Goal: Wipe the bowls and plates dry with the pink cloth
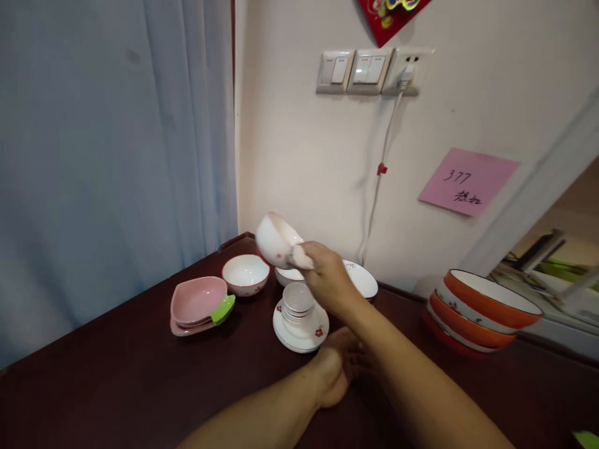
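My right hand (325, 271) is closed on a white bowl (275, 240) with a small red mark, held tilted in the air above the other dishes. Pale, blurred shapes lie where the fingers meet the bowl. Lower down, my left hand (334, 368) is by the dark table, its fingers apart and partly hidden behind my right forearm. Close to it stands a stack of small white bowls (298, 298) on white plates with red flowers (286, 337). Behind the stack, another white bowl (286, 276) is partly covered by the raised one.
Left stand a red-rimmed white bowl (246, 273) and pink dishes with a green leaf-shaped part (199, 299). A white dish (362, 279) is behind my right wrist. Orange-and-white bowls (482, 312) are stacked at right. A cord (378, 187) hangs down the wall.
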`<action>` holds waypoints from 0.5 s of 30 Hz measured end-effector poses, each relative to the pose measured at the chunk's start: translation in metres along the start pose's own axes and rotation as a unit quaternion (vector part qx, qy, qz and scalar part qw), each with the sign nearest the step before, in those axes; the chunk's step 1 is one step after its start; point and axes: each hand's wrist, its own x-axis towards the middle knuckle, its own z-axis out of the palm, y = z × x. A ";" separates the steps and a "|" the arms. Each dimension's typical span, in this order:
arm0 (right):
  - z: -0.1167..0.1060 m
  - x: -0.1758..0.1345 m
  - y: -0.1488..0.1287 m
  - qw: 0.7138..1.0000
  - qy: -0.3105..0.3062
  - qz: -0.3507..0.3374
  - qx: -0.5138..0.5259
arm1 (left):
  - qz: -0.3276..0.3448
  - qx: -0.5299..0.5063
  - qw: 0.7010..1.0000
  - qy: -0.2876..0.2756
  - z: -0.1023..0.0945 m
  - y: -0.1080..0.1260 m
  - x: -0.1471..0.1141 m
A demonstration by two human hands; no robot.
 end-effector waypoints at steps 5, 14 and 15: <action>-0.070 -0.099 0.028 0.988 0.099 0.090 0.080 | -0.014 -0.011 1.000 0.007 0.000 0.006 0.002; -0.028 -0.195 0.044 0.980 -0.009 0.186 0.069 | -0.066 -0.043 0.993 -0.091 0.008 0.012 -0.008; -0.032 -0.192 0.041 0.975 -0.046 0.194 0.097 | -0.060 -0.042 0.994 -0.084 0.007 0.012 -0.007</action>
